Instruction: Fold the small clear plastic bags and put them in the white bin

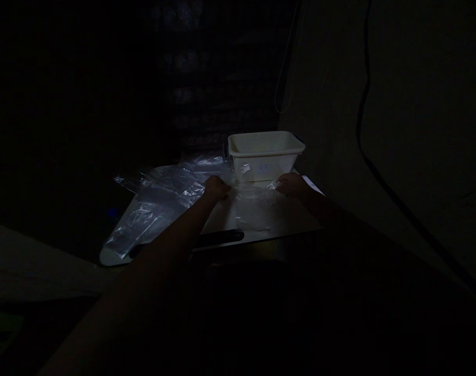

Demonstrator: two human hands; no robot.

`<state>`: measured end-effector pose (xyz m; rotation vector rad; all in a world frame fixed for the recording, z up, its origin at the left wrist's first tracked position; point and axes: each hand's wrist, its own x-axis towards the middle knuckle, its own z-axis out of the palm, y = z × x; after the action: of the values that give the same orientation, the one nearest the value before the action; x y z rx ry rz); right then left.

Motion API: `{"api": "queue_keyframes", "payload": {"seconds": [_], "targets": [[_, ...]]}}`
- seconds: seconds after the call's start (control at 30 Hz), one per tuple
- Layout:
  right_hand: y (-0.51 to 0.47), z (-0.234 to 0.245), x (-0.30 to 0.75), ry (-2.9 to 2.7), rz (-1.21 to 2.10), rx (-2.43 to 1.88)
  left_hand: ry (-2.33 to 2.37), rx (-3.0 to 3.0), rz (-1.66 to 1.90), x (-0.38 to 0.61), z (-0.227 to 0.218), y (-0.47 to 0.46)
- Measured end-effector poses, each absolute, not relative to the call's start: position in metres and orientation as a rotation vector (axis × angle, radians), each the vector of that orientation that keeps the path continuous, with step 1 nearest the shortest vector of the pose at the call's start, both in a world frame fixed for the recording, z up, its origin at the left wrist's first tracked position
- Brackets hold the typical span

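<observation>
Between my two hands a clear plastic bag [255, 206] is stretched over the pale table [218, 222]. My left hand [217, 189] is closed, its fingers pinching the bag's upper left edge. At the upper right corner my right hand [291, 185] is closed on the same bag, with a bunched bit of film by its fingertips. Just behind the hands stands a white plastic tub [267, 166] with dark handles. To the left of my left hand several more clear bags [159, 201] lie in a loose, shiny heap.
A dark bar-shaped handle or slot [222, 237] runs along the table's front edge. At the table's right edge lies a whitish flat item [311, 184]. A dark cable [363, 120] hangs down the right wall. The room is very dim.
</observation>
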<state>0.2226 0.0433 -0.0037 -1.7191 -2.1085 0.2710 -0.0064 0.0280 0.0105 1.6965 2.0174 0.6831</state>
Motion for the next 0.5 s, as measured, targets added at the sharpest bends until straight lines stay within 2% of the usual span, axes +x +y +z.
{"api": "queue_keyframes", "payload": {"seconds": [0.13, 0.2, 0.33, 0.5], "targets": [[0.038, -0.002, 0.223, -2.045, -0.049, -1.784, 2.213, 2.12, 0.699, -0.009, 0.016, 0.023], [0.037, -0.001, 0.225, -2.043, -0.106, -1.774, 2.087, 2.328, 0.548, -0.007, 0.016, 0.022], [0.04, -0.006, 0.229, -2.264, 0.1, -1.599, 1.53, 2.656, 0.137, 0.004, 0.007, 0.02], [0.041, -0.011, 0.223, -2.449, 0.26, -1.377, 1.359, 2.756, 0.145, 0.02, -0.004, 0.012]]}}
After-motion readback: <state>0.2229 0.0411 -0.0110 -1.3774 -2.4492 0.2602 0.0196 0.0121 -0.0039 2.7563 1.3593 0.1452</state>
